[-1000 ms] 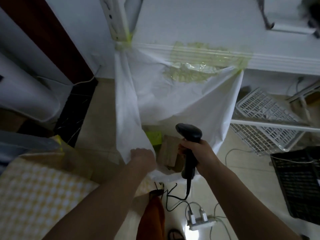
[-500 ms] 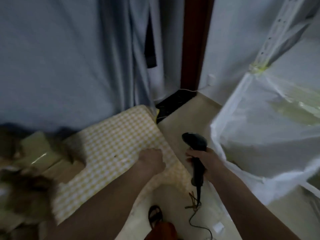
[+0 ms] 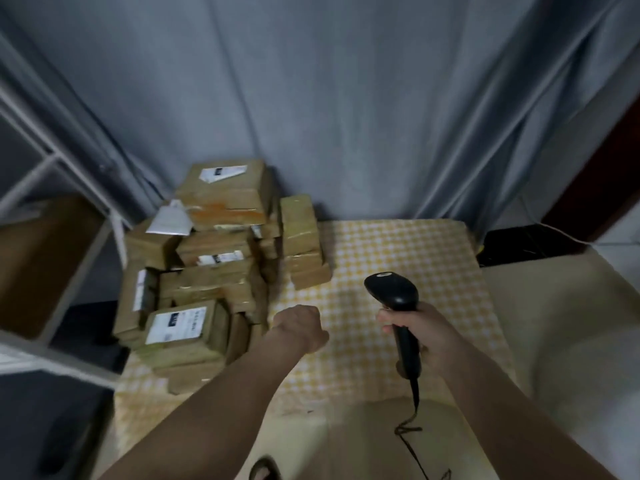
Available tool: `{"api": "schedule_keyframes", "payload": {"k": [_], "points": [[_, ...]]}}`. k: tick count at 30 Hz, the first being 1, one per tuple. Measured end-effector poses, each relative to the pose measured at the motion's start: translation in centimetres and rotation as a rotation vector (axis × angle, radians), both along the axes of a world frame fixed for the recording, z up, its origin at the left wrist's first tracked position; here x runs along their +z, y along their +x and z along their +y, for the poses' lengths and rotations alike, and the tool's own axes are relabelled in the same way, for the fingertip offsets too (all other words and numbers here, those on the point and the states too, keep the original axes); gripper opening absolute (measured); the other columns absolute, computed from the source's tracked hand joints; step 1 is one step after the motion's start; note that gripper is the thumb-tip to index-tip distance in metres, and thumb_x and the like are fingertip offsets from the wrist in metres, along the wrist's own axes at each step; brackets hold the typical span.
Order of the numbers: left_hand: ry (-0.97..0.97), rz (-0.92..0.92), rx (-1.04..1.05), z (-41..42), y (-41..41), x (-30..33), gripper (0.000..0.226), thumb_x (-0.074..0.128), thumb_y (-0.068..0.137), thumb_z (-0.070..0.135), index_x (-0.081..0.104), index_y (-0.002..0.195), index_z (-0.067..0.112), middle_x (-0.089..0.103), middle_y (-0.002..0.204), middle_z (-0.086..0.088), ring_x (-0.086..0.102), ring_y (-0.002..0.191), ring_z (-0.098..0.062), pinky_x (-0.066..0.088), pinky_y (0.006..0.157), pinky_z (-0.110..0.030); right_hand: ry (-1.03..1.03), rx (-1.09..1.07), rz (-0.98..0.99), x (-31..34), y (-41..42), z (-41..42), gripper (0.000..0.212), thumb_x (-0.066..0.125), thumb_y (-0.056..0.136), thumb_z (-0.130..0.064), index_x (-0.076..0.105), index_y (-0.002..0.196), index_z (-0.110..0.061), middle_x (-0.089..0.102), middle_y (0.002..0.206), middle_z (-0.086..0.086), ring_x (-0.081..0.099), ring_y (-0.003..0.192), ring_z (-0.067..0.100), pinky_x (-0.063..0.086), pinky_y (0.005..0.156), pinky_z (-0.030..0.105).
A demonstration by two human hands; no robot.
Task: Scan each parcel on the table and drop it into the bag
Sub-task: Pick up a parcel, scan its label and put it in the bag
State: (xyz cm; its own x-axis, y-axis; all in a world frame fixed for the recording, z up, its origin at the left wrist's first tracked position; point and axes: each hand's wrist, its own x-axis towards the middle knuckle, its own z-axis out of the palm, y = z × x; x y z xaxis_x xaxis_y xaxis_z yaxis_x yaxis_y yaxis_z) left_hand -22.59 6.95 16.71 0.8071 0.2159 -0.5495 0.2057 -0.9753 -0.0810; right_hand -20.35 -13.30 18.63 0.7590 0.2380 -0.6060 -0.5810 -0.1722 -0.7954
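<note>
The right hand (image 3: 420,336) is wrapped around the handle of one black barcode scanner (image 3: 398,306), fingers curled round the grip with the thumb side toward the left. The scanner stands nearly upright over the right half of the table: its handle runs near-to-far, and its head sits at the far end, facing away from the person toward the curtain. A single dark cord (image 3: 410,431) hangs from the handle's near end and trails down to the floor. The right forearm comes in from the lower right corner.

The left hand (image 3: 299,327) hovers over the table's middle, just right of the parcel pile, its fingers curled under into a loose fist; it holds nothing that can be seen, and only the back of the hand shows. The left forearm reaches in from the lower left, roughly parallel to the right one.

The parcels (image 3: 207,271) are stacked in one heap on the left part of the table, against the far edge; they are brown, flat boxes, well over a dozen, too overlapped to count exactly. Four show white labels. The nearest labelled parcel (image 3: 183,329) lies flat, label up.

The table (image 3: 398,244) wears a yellow-and-white checked cloth. One grey curtain (image 3: 329,98) hangs behind. One white shelf frame (image 3: 52,161) stands at far left.
</note>
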Motion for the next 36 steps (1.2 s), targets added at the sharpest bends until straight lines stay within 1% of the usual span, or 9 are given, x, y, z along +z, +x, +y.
{"api": "schedule_keyframes", "payload": {"k": [6,10,15,20,24,27,31,33,36], "points": [[-0.056,-0.010,0.164,12.9,-3.6,-0.4,0.051,0.048,0.094,0.043,0.046,0.138,0.017,0.055,0.135,-0.009,0.054,0.122,-0.027,0.046,0.094,-0.036,-0.002,0.126,0.042,0.0,-1.0,13.5,0.027,0.071,0.084,-0.013,0.064,0.111,-0.010,0.069,0.102,0.006,0.067,0.088,0.015,0.046,0.070,0.031],[-0.079,-0.035,0.206,20.4,-5.4,-1.2,0.047,0.040,0.097,0.041,0.051,0.135,0.016,0.055,0.135,-0.010,0.053,0.125,-0.030,0.043,0.099,-0.040,-0.035,0.175,0.083,-1.6,-2.1,21.3,0.026,0.073,0.082,-0.012,0.064,0.107,-0.012,0.068,0.096,0.003,0.066,0.088,0.016,0.046,0.086,0.038],[-0.171,-0.041,0.318,28.1,-7.5,-3.5,0.067,0.048,0.092,0.053,0.036,0.145,0.016,0.042,0.144,-0.011,0.040,0.132,-0.029,0.038,0.108,-0.039,-0.116,0.220,0.106,-3.4,-3.4,27.7,0.017,0.073,0.081,-0.009,0.067,0.097,-0.007,0.066,0.085,0.007,0.065,0.081,0.020,0.044,0.077,0.032],[-0.228,-0.103,0.491,33.1,-8.7,-5.5,0.093,0.066,0.080,0.058,0.019,0.150,0.018,0.028,0.149,-0.013,0.028,0.138,-0.032,0.037,0.109,-0.043,-0.170,0.255,0.127,-4.2,-3.9,31.6,0.011,0.071,0.083,-0.012,0.068,0.093,-0.008,0.066,0.092,0.013,0.063,0.089,0.026,0.043,0.070,0.032],[-0.338,-0.164,0.687,35.4,-9.3,-7.4,0.098,0.072,0.075,0.052,0.016,0.151,0.023,0.032,0.148,-0.012,0.029,0.135,-0.034,0.033,0.107,-0.042,-0.185,0.280,0.130,-5.2,-3.8,34.0,0.010,0.071,0.083,-0.013,0.066,0.092,-0.012,0.065,0.098,0.014,0.060,0.091,0.025,0.043,0.077,0.034],[-0.426,-0.121,0.908,36.2,-9.6,-8.3,0.106,0.073,0.079,0.047,0.007,0.154,0.012,0.030,0.149,-0.017,0.029,0.138,-0.035,0.031,0.110,-0.041,-0.185,0.295,0.123,-6.0,-3.4,35.8,0.012,0.071,0.084,-0.013,0.066,0.094,-0.016,0.065,0.099,0.010,0.059,0.094,0.024,0.041,0.083,0.034],[-0.642,-0.174,1.181,36.7,-9.9,-9.6,0.090,0.077,0.079,0.031,0.025,0.147,0.003,0.042,0.144,-0.016,0.044,0.130,-0.034,0.043,0.095,-0.034,-0.151,0.308,0.153,-7.1,-2.8,38.0,0.015,0.069,0.085,-0.012,0.065,0.096,-0.022,0.065,0.096,-0.002,0.058,0.094,0.017,0.041,0.089,0.033],[-0.736,-0.222,1.268,36.7,-9.9,-10.0,0.076,0.073,0.084,0.024,0.032,0.144,0.002,0.048,0.140,-0.015,0.050,0.123,-0.031,0.040,0.086,-0.030,-0.150,0.314,0.187,-7.7,-2.6,38.9,0.026,0.070,0.085,-0.014,0.065,0.110,-0.017,0.067,0.105,0.001,0.058,0.102,0.020,0.042,0.098,0.039],[-0.807,-0.306,1.319,36.6,-10.3,-10.6,0.063,0.073,0.083,0.026,0.046,0.137,0.008,0.056,0.132,-0.014,0.055,0.112,-0.029,0.046,0.091,-0.033,-0.160,0.335,0.217,-8.1,-2.5,39.8,0.033,0.070,0.084,-0.013,0.065,0.116,-0.013,0.067,0.114,0.006,0.058,0.108,0.024,0.041,0.103,0.043]]}}
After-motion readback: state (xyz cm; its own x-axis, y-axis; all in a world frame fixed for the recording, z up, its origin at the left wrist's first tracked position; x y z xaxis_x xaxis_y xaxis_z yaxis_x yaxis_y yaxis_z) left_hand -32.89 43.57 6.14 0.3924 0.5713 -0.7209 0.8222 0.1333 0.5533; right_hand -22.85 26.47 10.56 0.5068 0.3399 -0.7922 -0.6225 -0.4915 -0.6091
